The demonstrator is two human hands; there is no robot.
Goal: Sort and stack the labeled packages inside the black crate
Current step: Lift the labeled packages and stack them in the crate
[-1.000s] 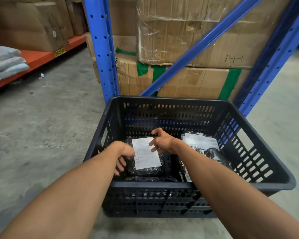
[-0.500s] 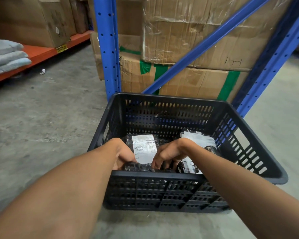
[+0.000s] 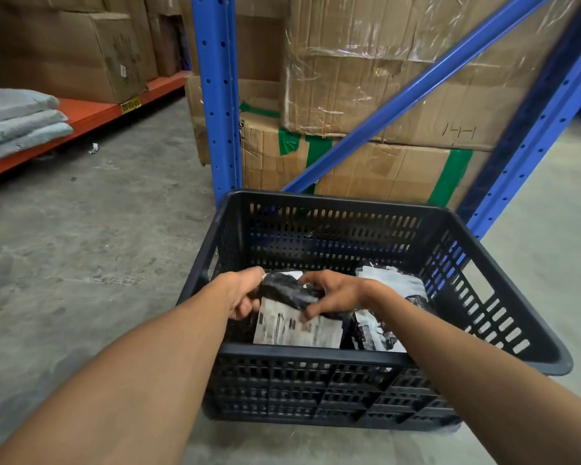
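Head view: left hand (image 3: 240, 295) and right hand (image 3: 332, 295) both pinch a labeled package (image 3: 296, 313) inside black crate (image 3: 332, 355). Slick film could slip, toppling the neighbouring stack (image 3: 393, 286).

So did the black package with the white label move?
Yes. The black package was lifted from the crate floor toward the near wall, both hands holding it.

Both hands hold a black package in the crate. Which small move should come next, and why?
Probably lower the package flat onto the left pile. Both the left hand and right hand grip it just above that pile's label, while the right pile sits further away in the crate.
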